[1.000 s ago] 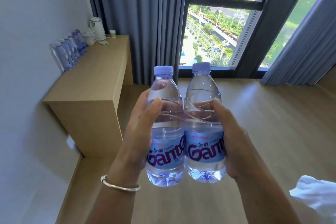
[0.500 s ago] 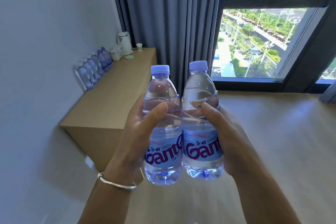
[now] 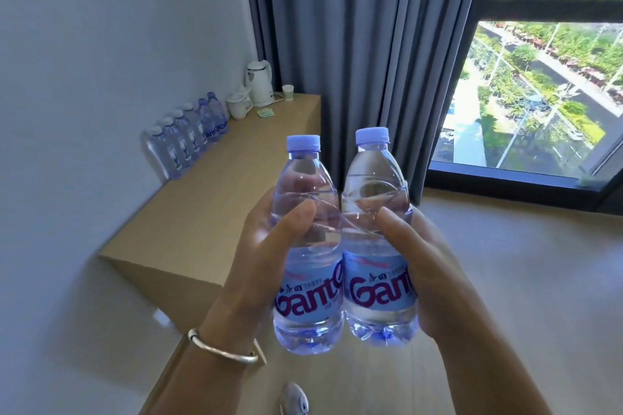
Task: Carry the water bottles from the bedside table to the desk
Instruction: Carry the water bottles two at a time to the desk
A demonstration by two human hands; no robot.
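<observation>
Between your two thumbs, you held the bottles upright and touching: left hand (image 3: 256, 266) wrapped around the left bottle (image 3: 308, 246), right hand (image 3: 435, 266) around the right bottle (image 3: 376, 239) (probably steadying the pair), the desk (image 3: 215, 212) beyond your fingertips.

Fingers of both hands hidden behind bottles (image 3: 308, 246); shoe (image 3: 295, 397) cut by bottom edge; desk bottles' (image 3: 188, 135) labels mostly blurred.

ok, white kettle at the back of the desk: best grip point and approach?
Take the kettle by its handle, on the curtain side, coming in from the right. The body is wide and smooth, and the mug crowds its left.
</observation>
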